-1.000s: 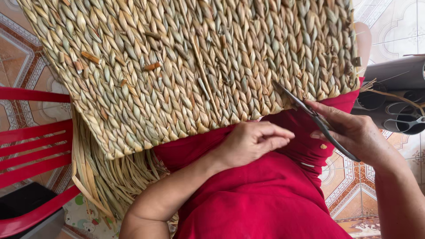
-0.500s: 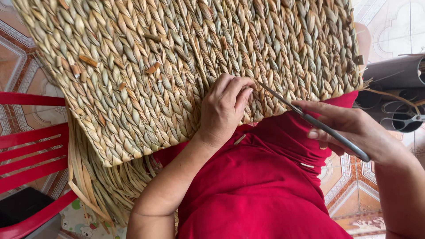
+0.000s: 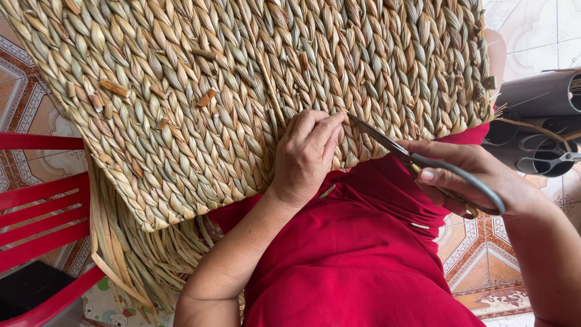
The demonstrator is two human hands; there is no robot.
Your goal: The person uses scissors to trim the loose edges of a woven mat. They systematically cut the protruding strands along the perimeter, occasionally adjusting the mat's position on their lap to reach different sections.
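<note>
A large woven straw mat (image 3: 200,91) lies across my lap, over my red clothing (image 3: 357,254). My left hand (image 3: 305,154) presses flat on the mat's lower edge, fingers pinching a strand near the weave. My right hand (image 3: 478,175) holds grey scissors (image 3: 417,160), their blades parted and the tips touching the mat right next to my left fingertips. Short cut stubs of straw stick out of the mat at the upper left.
A red plastic chair (image 3: 42,206) stands at the left. Loose straw ends (image 3: 130,254) hang below the mat. Dark tubes (image 3: 538,97) and another pair of scissors (image 3: 554,158) lie at the right on the patterned tile floor (image 3: 484,242).
My left hand rose from my lap onto the mat's edge and settled there. The scissors in my right hand swung in, tips now at the weave by my left fingers.
</note>
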